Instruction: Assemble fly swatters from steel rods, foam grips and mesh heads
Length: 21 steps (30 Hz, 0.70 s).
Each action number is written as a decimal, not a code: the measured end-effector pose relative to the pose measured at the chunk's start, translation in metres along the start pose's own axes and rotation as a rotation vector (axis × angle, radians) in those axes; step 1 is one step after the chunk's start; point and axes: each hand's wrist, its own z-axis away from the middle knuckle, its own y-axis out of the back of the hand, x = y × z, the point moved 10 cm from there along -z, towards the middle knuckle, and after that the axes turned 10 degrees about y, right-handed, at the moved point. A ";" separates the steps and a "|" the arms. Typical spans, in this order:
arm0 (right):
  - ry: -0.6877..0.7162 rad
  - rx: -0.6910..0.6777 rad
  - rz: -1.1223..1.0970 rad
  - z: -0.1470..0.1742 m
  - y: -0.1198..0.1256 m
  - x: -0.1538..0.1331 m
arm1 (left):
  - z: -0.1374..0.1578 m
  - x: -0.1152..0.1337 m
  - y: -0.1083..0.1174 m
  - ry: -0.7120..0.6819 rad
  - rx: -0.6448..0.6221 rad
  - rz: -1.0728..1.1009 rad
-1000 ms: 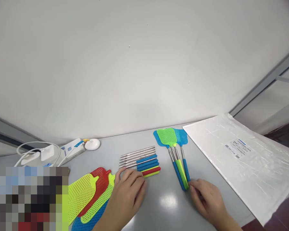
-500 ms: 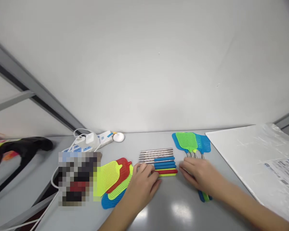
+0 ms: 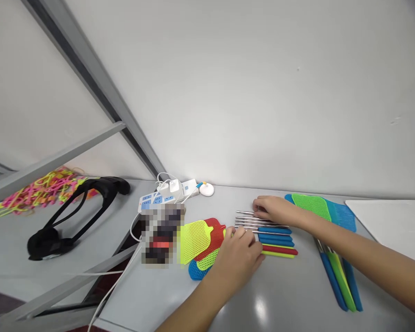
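Observation:
Several metal rods (image 3: 244, 217) lie side by side on the table, some with blue grips (image 3: 275, 237), one red grip (image 3: 280, 249) and one yellow-green grip (image 3: 280, 253). My left hand (image 3: 240, 251) rests curled over their near left part; what its fingers hold is hidden. My right hand (image 3: 271, 208) has its fingers bent down on the farthest rods, seemingly pinching one. Left of my left hand, loose fly swatter heads overlap: a yellow-green one (image 3: 193, 242), a red one (image 3: 212, 227) and a blue one (image 3: 198, 271). Fly swatters (image 3: 339, 276) lie under my right forearm.
A power strip (image 3: 157, 199) with plugs and cables stands at the back left beside a white round object (image 3: 206, 189). A blurred-out patch (image 3: 162, 237) covers something nearby. Farther left are a black strap-like frame (image 3: 103, 193) and bright cords (image 3: 44, 191). A white package (image 3: 394, 221) lies right.
The view has swung left. My right hand has moved from the right of the grips to the far side of the rods. My left hand stays by the rods.

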 end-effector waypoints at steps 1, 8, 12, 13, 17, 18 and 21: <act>0.004 0.001 0.002 -0.001 -0.001 0.000 | 0.000 0.001 -0.001 -0.001 -0.001 -0.004; 0.000 0.074 0.052 0.001 0.010 -0.005 | 0.002 0.008 -0.009 -0.041 -0.037 0.011; -0.139 0.244 0.080 0.028 0.047 0.001 | 0.002 0.009 -0.012 -0.051 -0.050 0.033; -0.182 0.295 0.092 0.039 0.058 0.001 | 0.002 0.010 -0.012 -0.051 -0.052 0.040; -0.299 0.617 0.102 0.103 0.105 -0.015 | 0.002 0.010 -0.012 -0.039 -0.052 0.069; -0.299 0.726 0.095 0.122 0.115 -0.025 | 0.002 0.010 -0.012 -0.042 -0.050 0.077; -0.292 0.962 0.047 0.170 0.127 -0.052 | 0.003 0.014 -0.011 -0.071 -0.047 0.103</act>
